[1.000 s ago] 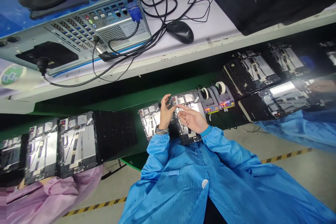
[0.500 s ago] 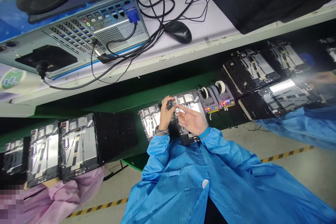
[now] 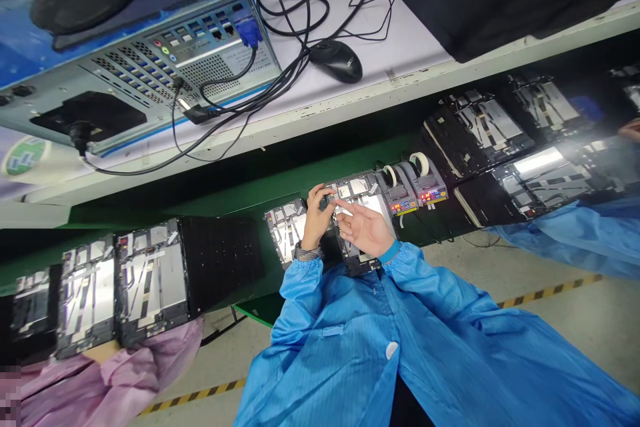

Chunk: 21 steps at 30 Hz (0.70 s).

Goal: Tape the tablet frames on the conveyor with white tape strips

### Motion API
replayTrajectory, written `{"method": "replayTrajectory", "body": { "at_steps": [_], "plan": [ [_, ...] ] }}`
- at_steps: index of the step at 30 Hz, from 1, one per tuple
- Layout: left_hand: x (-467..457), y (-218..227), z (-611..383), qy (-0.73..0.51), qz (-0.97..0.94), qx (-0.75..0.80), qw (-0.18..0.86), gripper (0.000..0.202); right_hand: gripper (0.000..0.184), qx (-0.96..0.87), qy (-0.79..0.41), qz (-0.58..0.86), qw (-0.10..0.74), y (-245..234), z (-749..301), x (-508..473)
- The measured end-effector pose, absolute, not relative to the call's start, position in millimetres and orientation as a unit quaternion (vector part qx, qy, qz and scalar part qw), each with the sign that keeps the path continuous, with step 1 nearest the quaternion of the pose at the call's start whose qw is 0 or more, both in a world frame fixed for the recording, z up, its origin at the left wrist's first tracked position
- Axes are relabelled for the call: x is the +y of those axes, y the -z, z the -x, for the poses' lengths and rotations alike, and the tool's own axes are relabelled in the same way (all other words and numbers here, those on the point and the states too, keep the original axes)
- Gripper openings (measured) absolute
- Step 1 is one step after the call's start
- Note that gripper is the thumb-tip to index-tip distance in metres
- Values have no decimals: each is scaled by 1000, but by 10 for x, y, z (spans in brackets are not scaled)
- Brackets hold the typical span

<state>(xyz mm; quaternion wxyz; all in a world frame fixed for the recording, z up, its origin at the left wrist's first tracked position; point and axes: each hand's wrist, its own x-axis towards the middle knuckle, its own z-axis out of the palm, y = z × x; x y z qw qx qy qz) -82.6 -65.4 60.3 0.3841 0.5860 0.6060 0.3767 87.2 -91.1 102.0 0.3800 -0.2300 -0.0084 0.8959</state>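
Note:
An opened tablet (image 3: 381, 208) with its inner parts bare lies in front of me, partly covered by my hands. Over its upper left corner, my left hand (image 3: 317, 217) has thumb and forefinger curled towards each other; whatever is between them is too small to make out. My right hand (image 3: 369, 230) is above the tablet's middle, a finger stretched to the same corner and the others loosely bent and apart. Just left of my left wrist lies a second opened tablet (image 3: 287, 230).
Two tape dispensers (image 3: 433, 187) with lit displays stand right of the tablet. Opened tablets (image 3: 153, 280) line the bench at left, others (image 3: 493, 123) at right. A shelf above holds a computer (image 3: 150, 67), mouse (image 3: 337, 60) and cables. Co-workers' sleeves (image 3: 570, 233) show on both sides.
My view has shifted slightly. Both my hands stay at the tablet's corner with barely any movement. At right, a co-worker's hand has drawn back towards the frame's edge.

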Motion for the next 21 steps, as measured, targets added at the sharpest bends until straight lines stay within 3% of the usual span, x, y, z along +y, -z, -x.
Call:
{"method": "replayTrajectory", "body": {
  "at_steps": [10, 15, 18, 21],
  "plan": [
    [-663, -668, 832, -334, -615, 627, 340, 27, 39, -6, -896, 238, 374, -1130, -927, -946],
    [-657, -637, 837, -347, -602, 630, 347, 26, 42, -149, -881, 301, 333, -1084, -1014, -991],
    [-659, -613, 828, -367, -590, 619, 366, 25, 39, -404, -748, 424, 314, -1035, -1074, -963],
    [-661, -588, 817, -394, -575, 607, 380, 28, 33, -686, -434, 502, 299, -1017, -1126, -802]
  ]
}}
